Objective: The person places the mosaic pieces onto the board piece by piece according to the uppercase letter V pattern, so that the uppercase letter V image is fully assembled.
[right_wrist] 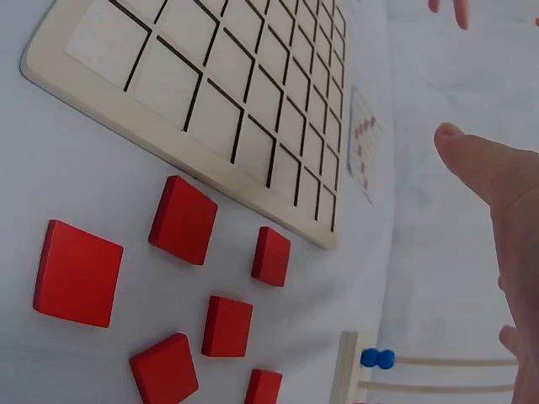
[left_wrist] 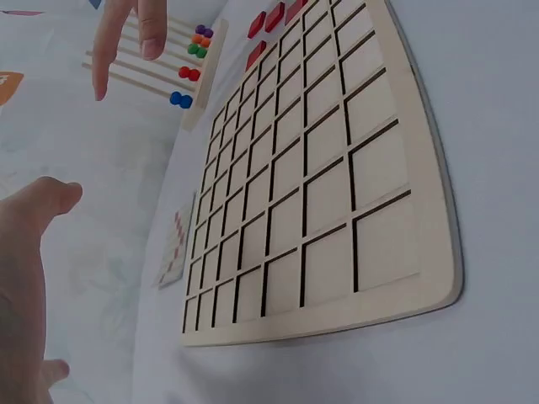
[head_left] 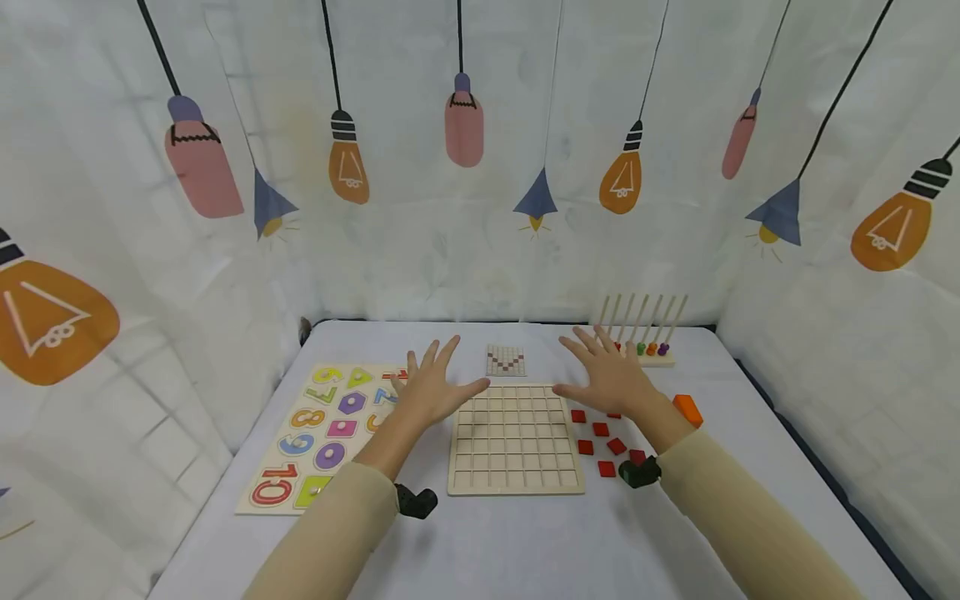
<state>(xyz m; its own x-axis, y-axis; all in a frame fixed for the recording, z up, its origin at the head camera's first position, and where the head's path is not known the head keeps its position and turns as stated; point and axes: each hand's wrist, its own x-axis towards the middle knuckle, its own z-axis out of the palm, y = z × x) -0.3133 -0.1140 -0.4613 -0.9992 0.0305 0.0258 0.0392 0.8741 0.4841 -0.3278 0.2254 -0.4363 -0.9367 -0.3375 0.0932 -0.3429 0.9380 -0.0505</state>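
Both hands are raised over the table with fingers spread, holding nothing. My left hand [head_left: 431, 392] hovers above the gap between the number puzzle board [head_left: 257, 467] and a wooden grid board [head_left: 517, 490]. Over the grid board's right side and the loose red square tiles [head_left: 606, 468] is my right hand [head_left: 611, 375]. The grid's square cells hold no tiles. Behind it lies a small pattern card [head_left: 506, 360] with a V of dark red squares. In the right wrist view, several red tiles [right_wrist: 78, 273] lie beside the board's edge.
A peg stand [head_left: 660, 360] with coloured beads on upright rods stands at the back right, partly behind the right hand. An orange block [head_left: 687, 410] lies near the right forearm. White curtains [head_left: 480, 250] printed with lamps enclose the table's back and sides.
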